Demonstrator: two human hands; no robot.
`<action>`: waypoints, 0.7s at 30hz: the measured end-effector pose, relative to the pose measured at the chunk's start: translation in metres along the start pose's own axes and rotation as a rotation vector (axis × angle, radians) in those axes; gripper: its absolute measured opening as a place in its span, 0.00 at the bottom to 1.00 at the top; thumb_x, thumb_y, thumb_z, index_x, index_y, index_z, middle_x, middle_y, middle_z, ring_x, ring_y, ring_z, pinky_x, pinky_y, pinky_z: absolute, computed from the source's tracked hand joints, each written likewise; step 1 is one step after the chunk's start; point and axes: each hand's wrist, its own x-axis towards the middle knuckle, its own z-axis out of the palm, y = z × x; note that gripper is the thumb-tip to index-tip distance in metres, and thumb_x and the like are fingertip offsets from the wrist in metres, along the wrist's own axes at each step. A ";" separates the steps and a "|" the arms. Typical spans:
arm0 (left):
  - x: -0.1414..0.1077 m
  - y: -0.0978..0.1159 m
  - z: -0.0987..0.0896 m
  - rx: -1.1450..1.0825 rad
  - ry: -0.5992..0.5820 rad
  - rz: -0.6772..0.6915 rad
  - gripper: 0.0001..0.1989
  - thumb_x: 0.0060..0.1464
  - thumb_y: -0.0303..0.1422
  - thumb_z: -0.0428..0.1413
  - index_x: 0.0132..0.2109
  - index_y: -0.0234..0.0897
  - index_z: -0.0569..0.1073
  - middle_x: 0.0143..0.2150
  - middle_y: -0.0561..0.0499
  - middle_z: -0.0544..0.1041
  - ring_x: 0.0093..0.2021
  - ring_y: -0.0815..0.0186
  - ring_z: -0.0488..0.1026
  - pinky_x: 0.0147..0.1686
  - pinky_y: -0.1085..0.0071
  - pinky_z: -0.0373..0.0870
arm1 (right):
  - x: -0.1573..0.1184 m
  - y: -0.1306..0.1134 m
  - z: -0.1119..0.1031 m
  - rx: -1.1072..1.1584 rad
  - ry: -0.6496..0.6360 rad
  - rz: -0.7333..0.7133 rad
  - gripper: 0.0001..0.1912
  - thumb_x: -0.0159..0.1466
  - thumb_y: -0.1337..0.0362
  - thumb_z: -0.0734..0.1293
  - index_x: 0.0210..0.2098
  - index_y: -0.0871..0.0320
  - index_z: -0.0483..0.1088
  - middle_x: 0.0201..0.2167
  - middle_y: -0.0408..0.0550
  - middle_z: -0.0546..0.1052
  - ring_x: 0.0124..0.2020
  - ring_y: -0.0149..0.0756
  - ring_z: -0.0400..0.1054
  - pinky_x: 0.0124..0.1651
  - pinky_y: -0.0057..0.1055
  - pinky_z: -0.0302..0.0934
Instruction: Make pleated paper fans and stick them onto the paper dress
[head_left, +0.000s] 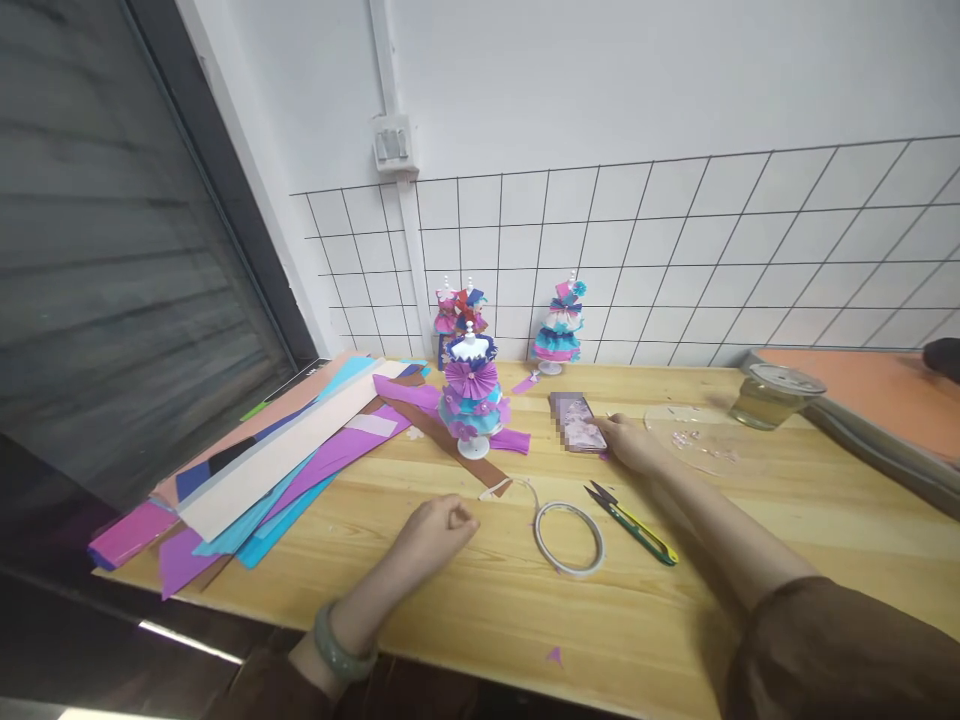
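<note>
White switch box [394,143] on the wall [637,80], dark grid [697,200] below, yellowish clear container [769,402], orange surface [885,400] at right

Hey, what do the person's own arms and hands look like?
The left sleeve and right sleeve are dark brown, both ending on the forearm. A thick, rounded grey-green bangle circles the left wrist. The left hand and right hand wear no gloves.

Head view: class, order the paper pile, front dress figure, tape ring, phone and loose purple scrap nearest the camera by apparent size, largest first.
1. Paper pile
2. Front dress figure
3. Tape ring and phone: close; the ring is nearer, so unranked
4. Purple scrap
</note>
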 end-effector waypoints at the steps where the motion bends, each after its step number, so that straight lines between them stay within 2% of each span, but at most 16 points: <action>1: 0.007 0.004 -0.001 0.028 0.031 0.000 0.12 0.47 0.39 0.51 0.35 0.36 0.70 0.25 0.53 0.71 0.27 0.68 0.66 0.24 0.75 0.54 | 0.006 0.001 0.001 -0.020 -0.016 0.000 0.24 0.56 0.67 0.61 0.53 0.53 0.64 0.36 0.51 0.69 0.30 0.35 0.68 0.39 0.28 0.59; 3: 0.020 0.011 0.000 0.079 0.072 0.002 0.14 0.47 0.38 0.52 0.41 0.36 0.69 0.28 0.51 0.72 0.29 0.66 0.68 0.26 0.75 0.55 | 0.015 0.003 0.003 -0.048 -0.046 0.000 0.28 0.56 0.67 0.61 0.57 0.54 0.59 0.34 0.51 0.68 0.26 0.34 0.67 0.37 0.30 0.59; 6: 0.038 0.018 0.006 0.138 0.081 0.031 0.17 0.47 0.41 0.52 0.43 0.37 0.68 0.30 0.49 0.73 0.31 0.63 0.69 0.27 0.73 0.55 | 0.021 0.008 0.004 -0.084 -0.069 0.003 0.31 0.57 0.65 0.61 0.59 0.53 0.54 0.33 0.50 0.67 0.24 0.33 0.66 0.37 0.31 0.59; 10: 0.056 0.021 0.016 0.186 0.095 0.058 0.18 0.48 0.47 0.51 0.36 0.37 0.71 0.29 0.48 0.74 0.31 0.62 0.70 0.25 0.72 0.53 | 0.016 0.014 0.004 -0.107 -0.077 -0.017 0.29 0.59 0.63 0.60 0.60 0.52 0.53 0.35 0.51 0.67 0.28 0.35 0.68 0.40 0.31 0.57; 13: 0.062 0.018 0.021 0.184 0.086 0.075 0.16 0.50 0.45 0.50 0.30 0.37 0.71 0.26 0.50 0.73 0.29 0.64 0.70 0.24 0.72 0.50 | 0.010 0.018 0.004 -0.105 -0.075 -0.061 0.32 0.57 0.64 0.62 0.60 0.54 0.51 0.38 0.53 0.68 0.33 0.37 0.68 0.42 0.31 0.57; 17: 0.062 0.012 0.025 0.175 0.111 0.112 0.14 0.51 0.43 0.49 0.29 0.38 0.71 0.23 0.52 0.72 0.25 0.67 0.67 0.23 0.72 0.46 | 0.005 0.017 0.003 -0.091 -0.098 -0.098 0.35 0.55 0.67 0.62 0.61 0.57 0.49 0.41 0.55 0.67 0.38 0.40 0.67 0.44 0.32 0.57; 21: 0.062 0.009 0.025 0.139 0.115 0.123 0.16 0.51 0.44 0.49 0.27 0.38 0.72 0.22 0.52 0.71 0.23 0.68 0.65 0.23 0.73 0.47 | 0.004 0.007 -0.001 -0.102 -0.143 -0.087 0.35 0.53 0.69 0.62 0.60 0.51 0.52 0.43 0.52 0.66 0.38 0.39 0.67 0.43 0.30 0.57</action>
